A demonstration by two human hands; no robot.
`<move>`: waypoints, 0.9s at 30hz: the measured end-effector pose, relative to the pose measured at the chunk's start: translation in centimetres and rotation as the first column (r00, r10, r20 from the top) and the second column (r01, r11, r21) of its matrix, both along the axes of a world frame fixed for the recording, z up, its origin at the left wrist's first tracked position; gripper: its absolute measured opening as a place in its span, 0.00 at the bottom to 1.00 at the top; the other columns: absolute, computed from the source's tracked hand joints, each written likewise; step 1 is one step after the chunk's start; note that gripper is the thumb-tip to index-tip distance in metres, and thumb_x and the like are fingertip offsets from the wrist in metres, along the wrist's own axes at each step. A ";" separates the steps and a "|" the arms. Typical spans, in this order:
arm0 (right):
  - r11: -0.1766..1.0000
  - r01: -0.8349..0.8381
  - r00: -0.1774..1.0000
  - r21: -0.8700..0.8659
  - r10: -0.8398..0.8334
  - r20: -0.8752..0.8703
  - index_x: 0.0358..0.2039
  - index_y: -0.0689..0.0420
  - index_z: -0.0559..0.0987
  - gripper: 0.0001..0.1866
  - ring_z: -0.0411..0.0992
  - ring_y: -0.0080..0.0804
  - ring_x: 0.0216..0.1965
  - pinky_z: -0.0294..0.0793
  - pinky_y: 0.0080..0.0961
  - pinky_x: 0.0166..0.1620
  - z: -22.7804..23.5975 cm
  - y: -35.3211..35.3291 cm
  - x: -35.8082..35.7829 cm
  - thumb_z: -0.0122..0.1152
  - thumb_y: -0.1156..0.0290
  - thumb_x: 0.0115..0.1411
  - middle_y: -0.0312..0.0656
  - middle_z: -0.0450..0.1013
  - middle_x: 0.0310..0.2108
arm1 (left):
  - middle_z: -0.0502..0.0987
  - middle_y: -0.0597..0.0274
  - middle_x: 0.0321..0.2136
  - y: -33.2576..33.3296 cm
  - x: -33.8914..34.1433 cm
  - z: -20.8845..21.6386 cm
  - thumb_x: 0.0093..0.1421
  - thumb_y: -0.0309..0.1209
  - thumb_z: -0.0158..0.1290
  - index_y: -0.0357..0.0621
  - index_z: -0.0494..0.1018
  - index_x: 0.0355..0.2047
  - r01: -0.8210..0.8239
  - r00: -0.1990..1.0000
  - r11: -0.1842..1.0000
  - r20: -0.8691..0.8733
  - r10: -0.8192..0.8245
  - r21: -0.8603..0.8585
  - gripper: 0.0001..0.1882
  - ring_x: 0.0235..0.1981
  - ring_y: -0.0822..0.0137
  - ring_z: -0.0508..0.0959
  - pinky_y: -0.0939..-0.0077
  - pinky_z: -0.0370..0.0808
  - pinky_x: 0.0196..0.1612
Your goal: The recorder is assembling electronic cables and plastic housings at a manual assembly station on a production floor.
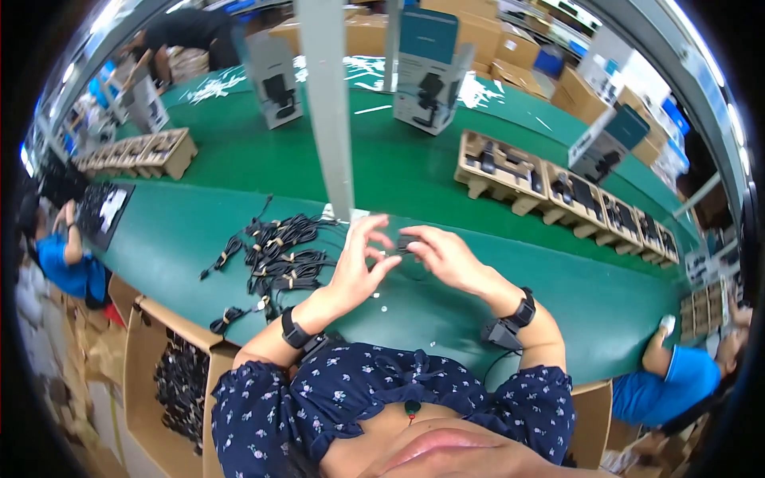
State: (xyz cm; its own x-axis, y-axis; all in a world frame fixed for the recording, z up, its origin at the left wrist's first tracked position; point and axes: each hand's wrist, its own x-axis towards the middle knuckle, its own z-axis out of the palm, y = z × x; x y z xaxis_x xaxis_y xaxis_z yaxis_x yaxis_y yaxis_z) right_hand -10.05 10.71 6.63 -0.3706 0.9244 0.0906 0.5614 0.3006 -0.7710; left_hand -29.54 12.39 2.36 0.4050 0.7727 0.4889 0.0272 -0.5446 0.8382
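Black cable bundle (pixel 407 243), or what looks like one, small and dark, sits at the fingertips of my right hand (pixel 448 259), in front of me above the bench (pixel 430 315). My right thumb and forefinger are pinched together on it. My left hand (pixel 356 267) faces it, fingers curved and thumb well apart from them, with a gap between; I can make out nothing gripped there, and blur keeps me from telling whether a fingertip touches the bundle.

Just to the left lies a pile of black cables (pixel 287 247), many folded into hanks with tan ties (pixel 280 243) around their middles. Those I take to be done. One tied hank (pixel 229 319) lies nearer the bench's front edge, apart from most of the pile. Whether the piece at my fingers has its tie yet, I can't tell. Small white scraps (pixel 384 308) dot the bench below my hands.

Down on my left, an open carton (pixel 137 382) holds a heap of dark pieces (pixel 179 390), too jumbled to identify; if they are cables, plenty remains, though I can't tell whether they are finished.

Beyond the metal post (pixel 323 103), moulded brown trays (pixel 502 188) with black parts stand in a row at the right, near a printed teal-and-white box (pixel 426 72). Co-workers in blue sit at either side, at left (pixel 68 275) and right (pixel 665 382).
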 end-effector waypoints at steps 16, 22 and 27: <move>0.987 -0.008 0.622 -0.158 -0.119 -0.774 0.53 0.57 0.62 0.22 0.57 0.16 0.18 0.62 0.16 0.24 2.1 -2.1 -3.7 0.47 0.58 0.64 0.34 0.64 0.23 | 0.70 0.68 0.18 -2.1 -2.1 -1.8 0.64 0.36 0.46 0.37 0.69 0.34 0.683 0.696 0.405 0.375 -0.612 -0.607 0.12 0.16 0.81 0.65 0.88 0.61 0.19; 0.997 -0.061 0.981 0.038 0.067 -0.182 0.47 0.58 0.67 0.18 0.67 0.25 0.28 0.68 0.19 0.31 0.8 -3.6 -4.8 0.57 0.69 0.58 0.39 0.67 0.29 | 0.69 0.70 0.17 -2.0 -4.3 -4.3 0.63 0.36 0.48 0.40 0.69 0.33 0.494 0.867 0.539 0.339 -0.365 -0.682 0.11 0.14 0.82 0.62 0.89 0.57 0.17; 0.894 -0.314 0.934 0.321 0.229 0.274 0.46 0.56 0.70 0.20 0.63 0.47 0.54 0.68 0.37 0.50 -0.3 -4.4 -7.1 0.62 0.72 0.52 0.53 0.63 0.53 | 0.72 0.70 0.23 -2.0 -4.5 -3.8 0.56 0.23 0.45 0.43 0.71 0.34 0.400 0.911 0.634 0.362 -0.198 -0.662 0.07 0.20 0.81 0.67 0.87 0.60 0.20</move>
